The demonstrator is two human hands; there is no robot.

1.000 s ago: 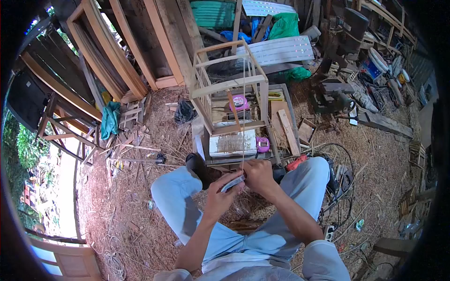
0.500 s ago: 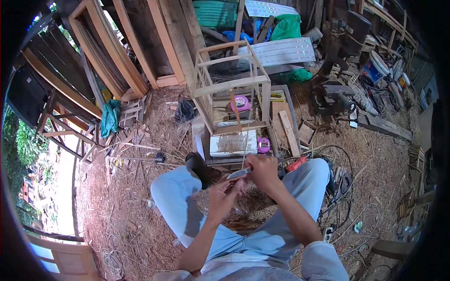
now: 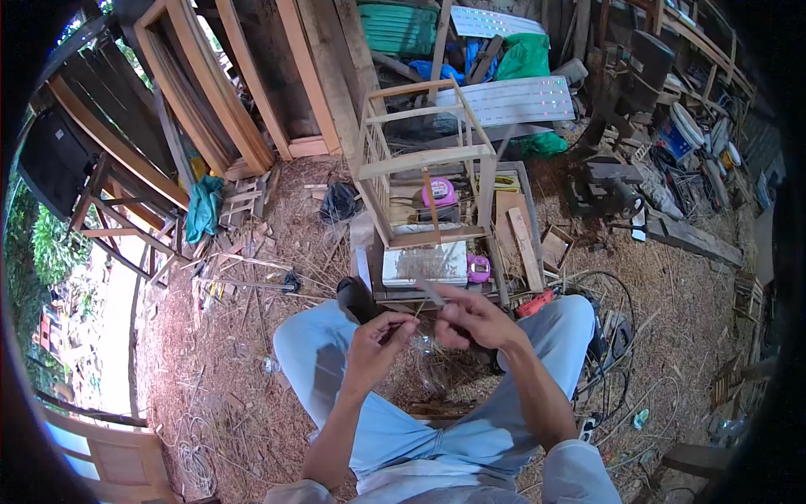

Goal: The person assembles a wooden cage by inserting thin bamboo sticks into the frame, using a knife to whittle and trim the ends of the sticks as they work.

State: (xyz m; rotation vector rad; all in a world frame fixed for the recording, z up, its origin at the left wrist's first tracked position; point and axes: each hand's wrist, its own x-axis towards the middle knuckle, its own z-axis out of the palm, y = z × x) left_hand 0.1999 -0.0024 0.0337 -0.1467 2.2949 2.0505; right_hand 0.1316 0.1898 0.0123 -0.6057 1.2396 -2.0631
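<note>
My left hand (image 3: 379, 343) is closed in a pinch on a thin wooden stick (image 3: 419, 312), between my knees. Close to its right, my right hand (image 3: 480, 321) grips a knife (image 3: 431, 293), its grey blade pointing up and left, partly blurred. Beyond both hands, a small wooden frame (image 3: 428, 158) stands on a low bench. A white block (image 3: 425, 263) with brown stains lies at the bench's near side, next to a pink tape measure (image 3: 478, 269). A larger pink tape measure (image 3: 437, 192) shows through the frame.
Wood shavings cover the floor (image 3: 252, 353). A black cable (image 3: 625, 336) and a red tool (image 3: 534, 303) lie by my right knee. A black plastic bag (image 3: 338, 202) is left of the bench. Wooden door frames (image 3: 201, 92) lean at the back left.
My hands have moved apart. The knife has swung to point up and left, and the stick's long upright length no longer shows above my hands. The view has shifted slightly.
</note>
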